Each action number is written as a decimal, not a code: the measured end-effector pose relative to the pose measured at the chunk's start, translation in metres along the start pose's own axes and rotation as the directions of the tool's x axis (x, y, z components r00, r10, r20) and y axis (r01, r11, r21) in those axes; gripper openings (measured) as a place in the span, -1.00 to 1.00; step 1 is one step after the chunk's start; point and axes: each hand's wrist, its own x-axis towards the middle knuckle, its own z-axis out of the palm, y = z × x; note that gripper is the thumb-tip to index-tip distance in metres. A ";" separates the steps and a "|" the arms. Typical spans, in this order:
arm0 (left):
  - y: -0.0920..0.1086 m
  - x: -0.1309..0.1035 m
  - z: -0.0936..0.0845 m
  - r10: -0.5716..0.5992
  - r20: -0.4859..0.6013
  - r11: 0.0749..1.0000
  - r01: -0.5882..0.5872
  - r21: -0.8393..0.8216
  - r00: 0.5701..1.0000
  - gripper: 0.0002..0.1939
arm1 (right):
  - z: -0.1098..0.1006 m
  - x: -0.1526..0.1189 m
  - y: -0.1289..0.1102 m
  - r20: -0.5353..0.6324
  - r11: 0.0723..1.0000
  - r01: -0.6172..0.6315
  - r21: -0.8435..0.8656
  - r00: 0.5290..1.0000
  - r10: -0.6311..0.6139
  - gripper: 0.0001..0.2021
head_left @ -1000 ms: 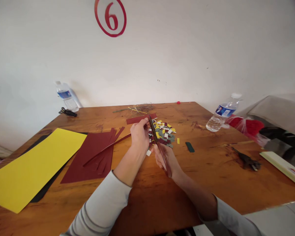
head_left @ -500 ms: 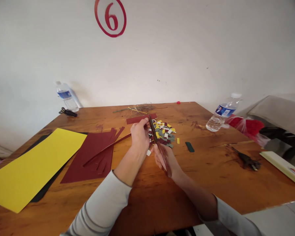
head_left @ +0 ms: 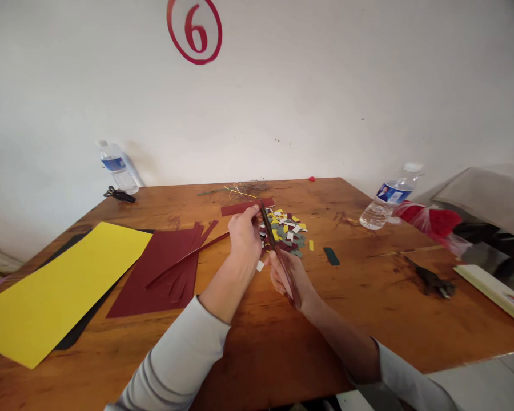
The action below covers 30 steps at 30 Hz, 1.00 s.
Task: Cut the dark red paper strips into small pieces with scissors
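Well, the left hand (head_left: pixel 245 234) pinches a red strip (head_left: pixel 214 241), the right hand (head_left: pixel 298 275) grips scissors (head_left: pixel 269 230) facing the desk's (head_left: pixel 377 308) far edge; close blades (head_left: pixel 265 217) could nip fingers (head_left: pixel 252 212)

View shifted slightly: red wall number (head_left: pixel 196 29), water bottles (head_left: pixel 390 194) marginally farther right.

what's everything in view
Circled numeral: 1, red, wall
Plastic bottles: 2, clear, left, right
Flat sheets: 3, yellow, maroon, black, left
Paper strips: several, maroon, left to centre
Paper scraps: many, mixed, centre
Thin strands: many, mixed, back
Rounded piece: 1, green, right
Small objects: 2, black, left, right
Long box: 1, cream, right
Bagged bundle: 1, red, right
Wooden table: 1, brown, centre
Scissors: 1, dark, right hand
Sleeves: 2, grey, foreground
Left hand: 1, centre
Right hand: 1, centre
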 end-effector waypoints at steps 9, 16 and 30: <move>0.003 -0.001 0.002 -0.014 -0.015 1.000 0.014 -0.017 1.000 -0.75 | 0.003 -0.002 -0.006 -0.029 1.000 -0.022 0.015 0.999 0.023 -0.38; 0.004 -0.003 0.003 -0.028 -0.012 1.000 0.028 -0.012 1.000 -0.72 | 0.003 -0.002 -0.006 -0.033 1.000 -0.024 0.008 0.999 0.024 -0.40; 0.001 -0.001 0.000 -0.007 -0.001 1.000 0.007 -0.009 1.000 -0.73 | 0.002 -0.002 -0.003 -0.019 0.999 0.006 -0.052 1.000 -0.007 -0.29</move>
